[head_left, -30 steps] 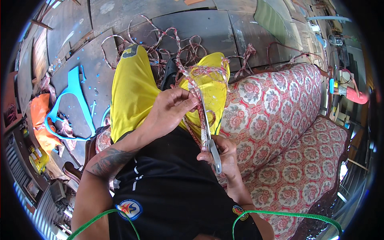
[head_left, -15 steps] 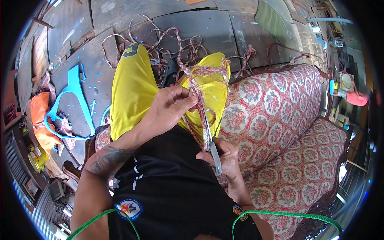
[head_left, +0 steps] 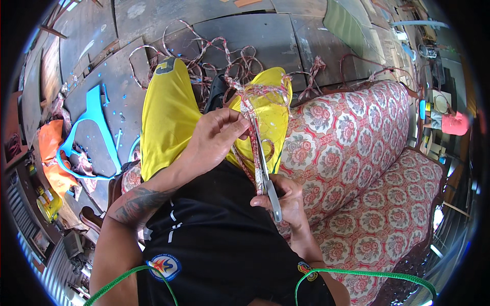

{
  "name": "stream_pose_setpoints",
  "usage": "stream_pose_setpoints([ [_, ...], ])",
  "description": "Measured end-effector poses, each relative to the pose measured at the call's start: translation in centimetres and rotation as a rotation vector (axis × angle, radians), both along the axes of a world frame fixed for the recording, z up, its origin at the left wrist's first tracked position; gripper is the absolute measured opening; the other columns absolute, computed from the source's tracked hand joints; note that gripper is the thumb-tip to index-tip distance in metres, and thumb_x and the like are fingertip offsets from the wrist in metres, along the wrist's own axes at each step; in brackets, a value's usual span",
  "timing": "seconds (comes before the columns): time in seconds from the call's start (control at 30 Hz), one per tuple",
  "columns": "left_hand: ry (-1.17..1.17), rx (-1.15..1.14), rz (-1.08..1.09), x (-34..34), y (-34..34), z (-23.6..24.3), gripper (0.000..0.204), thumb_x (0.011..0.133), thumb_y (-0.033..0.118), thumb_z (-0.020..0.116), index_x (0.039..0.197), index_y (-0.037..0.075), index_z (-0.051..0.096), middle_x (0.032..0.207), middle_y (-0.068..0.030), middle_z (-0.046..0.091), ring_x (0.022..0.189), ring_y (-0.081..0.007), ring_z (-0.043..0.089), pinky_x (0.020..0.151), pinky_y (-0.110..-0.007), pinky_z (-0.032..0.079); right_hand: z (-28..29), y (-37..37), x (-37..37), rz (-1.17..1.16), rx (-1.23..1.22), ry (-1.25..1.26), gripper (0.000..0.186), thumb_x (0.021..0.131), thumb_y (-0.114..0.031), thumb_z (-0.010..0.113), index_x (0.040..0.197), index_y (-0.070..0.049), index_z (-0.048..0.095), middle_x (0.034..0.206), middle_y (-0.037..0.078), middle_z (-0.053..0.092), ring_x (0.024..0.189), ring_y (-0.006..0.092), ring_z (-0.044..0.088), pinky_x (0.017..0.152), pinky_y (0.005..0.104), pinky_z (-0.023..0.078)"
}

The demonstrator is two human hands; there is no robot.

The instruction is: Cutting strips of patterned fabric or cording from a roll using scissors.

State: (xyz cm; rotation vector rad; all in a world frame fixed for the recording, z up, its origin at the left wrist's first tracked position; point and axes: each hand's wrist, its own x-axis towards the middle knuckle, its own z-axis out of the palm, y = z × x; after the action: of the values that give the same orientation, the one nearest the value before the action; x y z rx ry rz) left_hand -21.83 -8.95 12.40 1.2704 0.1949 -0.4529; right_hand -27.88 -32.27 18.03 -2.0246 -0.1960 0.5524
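My left hand (head_left: 218, 138) is closed, pinching a red-and-white braided rope (head_left: 247, 109) beside the upper part of a long, narrow metal tool (head_left: 271, 199) with a grey handle. My right hand (head_left: 286, 199) is closed around the rope's lower length and that tool's handle, low over my lap. Frayed strands (head_left: 265, 92) lie across my right knee, in yellow shorts (head_left: 168, 117). The rope runs from my lap into loose tangled loops (head_left: 240, 58) on the floor beyond my legs. Whether the tool's tip is inside the braid I cannot tell.
I sit on a floral sofa (head_left: 357, 194). Dark floor panels (head_left: 240, 35) lie ahead. A blue plastic piece (head_left: 94, 130), scraps and orange fabric (head_left: 48, 158) are at left, a green sheet (head_left: 342, 28) at the back. A person in red (head_left: 454, 122) is at far right.
My hands, the rope and the tool have shifted only very slightly. The person at far right has changed posture.
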Motion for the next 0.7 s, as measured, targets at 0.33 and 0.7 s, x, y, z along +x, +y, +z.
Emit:
stream_pose_setpoints([
  [0.33,-0.043,0.116,-0.049,-0.4,-0.5,0.7,0.023,0.101,0.022,0.063,0.098,-0.001,0.068,0.086,0.0013,0.063,0.08,-0.0046,0.054,0.07,-0.023,0.043,0.4,0.3,0.5,-0.032,0.017,0.131,0.046,0.067,-0.027,0.095,0.092,0.002,0.07,0.073,0.008,0.071,0.063,0.0161,0.068,0.06,0.0292,0.051],
  [0.7,-0.064,0.146,-0.037,-0.3,-0.4,1.1,0.022,0.1,0.021,0.063,0.096,0.001,0.068,0.082,0.0033,0.059,0.075,-0.0031,0.048,0.064,-0.023,0.038,-0.3,0.2,0.1,0.039,-0.075,-0.109,0.044,0.068,-0.032,0.094,0.09,-0.001,0.071,0.071,0.007,0.071,0.06,0.019,0.069,0.058,0.0306,0.053],
])
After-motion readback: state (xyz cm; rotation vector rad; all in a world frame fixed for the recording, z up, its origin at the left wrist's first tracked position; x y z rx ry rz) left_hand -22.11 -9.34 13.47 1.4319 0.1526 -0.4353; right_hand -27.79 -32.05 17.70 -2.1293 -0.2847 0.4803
